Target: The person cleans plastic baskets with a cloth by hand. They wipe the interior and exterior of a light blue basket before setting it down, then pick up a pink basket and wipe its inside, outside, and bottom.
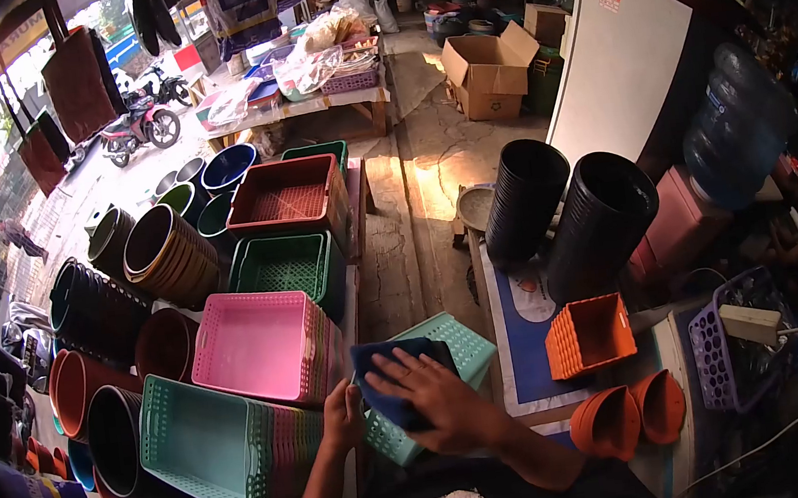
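Observation:
A mint-green perforated basket (467, 344) is held in front of the body, tilted, partly hidden by the hands and a cloth. My left hand (342, 415) is closed on the basket's left edge, thumb up. My right hand (432, 395) lies spread over a dark blue cloth (387, 357), pressing it against the basket. To the left stand a stack of mint baskets (207, 446) and a stack with a pink basket (257, 344) on top.
Green baskets (285, 267) and a red-brown crate (285, 195) stand behind the pink stack, buckets (162, 241) farther left. At right are black bucket stacks (526, 197), orange pots (590, 336) and a purple basket (715, 361). A cardboard box (488, 77) sits behind.

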Action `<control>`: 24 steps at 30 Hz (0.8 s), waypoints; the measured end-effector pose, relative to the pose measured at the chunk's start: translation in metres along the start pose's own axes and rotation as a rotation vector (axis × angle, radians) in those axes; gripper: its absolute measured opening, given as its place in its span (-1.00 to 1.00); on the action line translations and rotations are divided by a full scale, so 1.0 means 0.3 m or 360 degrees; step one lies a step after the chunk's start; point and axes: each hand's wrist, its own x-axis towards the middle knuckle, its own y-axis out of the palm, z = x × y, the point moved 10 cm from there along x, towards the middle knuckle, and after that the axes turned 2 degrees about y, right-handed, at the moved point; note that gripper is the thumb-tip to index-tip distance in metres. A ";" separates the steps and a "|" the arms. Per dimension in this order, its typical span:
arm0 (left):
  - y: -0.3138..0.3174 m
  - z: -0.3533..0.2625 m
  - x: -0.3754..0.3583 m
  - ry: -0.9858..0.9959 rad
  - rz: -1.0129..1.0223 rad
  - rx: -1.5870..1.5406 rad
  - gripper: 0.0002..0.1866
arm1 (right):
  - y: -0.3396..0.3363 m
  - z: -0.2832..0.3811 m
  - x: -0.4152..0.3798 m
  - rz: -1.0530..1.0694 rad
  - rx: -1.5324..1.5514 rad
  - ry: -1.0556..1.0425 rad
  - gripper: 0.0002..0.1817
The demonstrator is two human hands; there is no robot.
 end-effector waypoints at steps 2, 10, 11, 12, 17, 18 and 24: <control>-0.010 0.028 0.000 -0.0021 -0.0108 -0.0221 -0.58 | -0.002 0.051 -0.005 0.0069 -0.0109 -0.0076 -0.04; -0.021 0.083 -0.009 -0.0247 -0.0338 -0.0812 -0.43 | 0.057 -0.044 -0.080 -0.0205 -0.0130 -0.0143 0.17; -0.008 0.107 -0.016 -0.0338 -0.0384 -0.0971 -0.39 | 0.046 -0.073 -0.087 -0.0310 -0.0082 -0.0124 0.16; 0.004 0.101 -0.023 -0.0388 -0.0294 -0.1029 -0.35 | 0.041 -0.096 -0.089 -0.0312 -0.0081 -0.0123 0.16; 0.017 0.093 -0.047 -0.0502 -0.0287 -0.1289 -0.35 | -0.038 -0.327 -0.151 -0.0553 -0.0055 0.0346 0.10; 0.019 0.097 -0.049 -0.0522 -0.0287 -0.1296 -0.35 | -0.044 -0.371 -0.173 -0.0608 -0.0062 0.0427 0.06; 0.043 0.103 -0.055 -0.0548 -0.0231 -0.1236 -0.35 | -0.001 -0.358 -0.246 -0.0850 -0.0005 0.0672 -0.05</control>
